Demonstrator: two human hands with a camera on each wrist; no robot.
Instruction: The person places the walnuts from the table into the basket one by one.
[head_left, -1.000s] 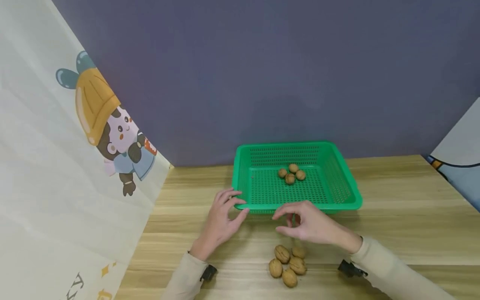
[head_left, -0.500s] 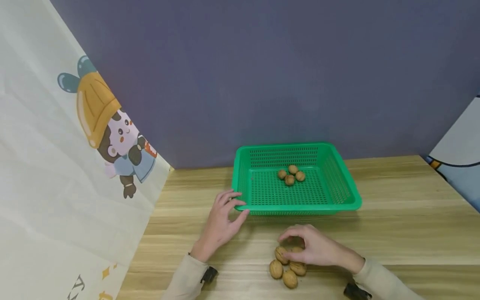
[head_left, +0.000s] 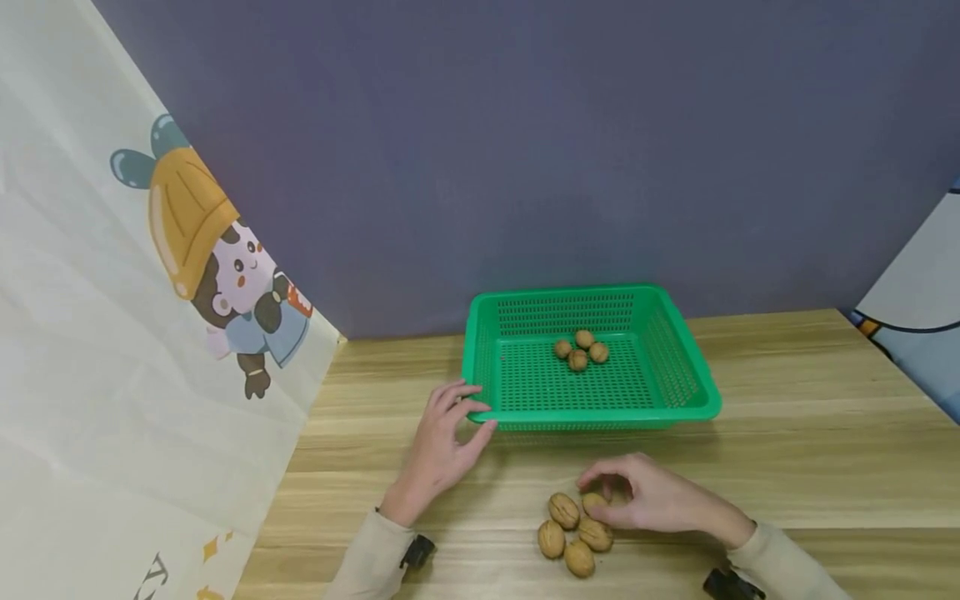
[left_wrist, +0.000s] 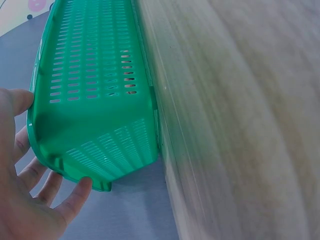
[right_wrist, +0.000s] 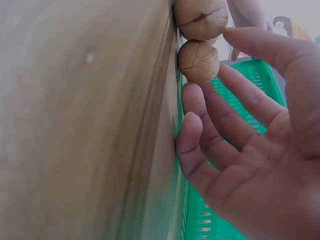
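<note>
A group of walnuts lies on the table in front of the green plastic basket. My right hand is at the group's right rear walnut, its thumb and fingers spaced about it. In the right wrist view, the fingertips meet that walnut and the thumb is beside a larger walnut. My left hand holds the basket's near left corner, with the thumb at the front rim and the fingers along the left side. Several walnuts sit together inside the basket.
The basket stands on a wood-grain table, close to a dark blue-grey backdrop. At the left is a white sheet with a cartoon figure. Wrist cameras are strapped to both sleeves.
My right hand has come down from the basket's front rim to the walnuts on the table, then slid slightly right to the rear right one. My left hand has stayed at the basket corner.
</note>
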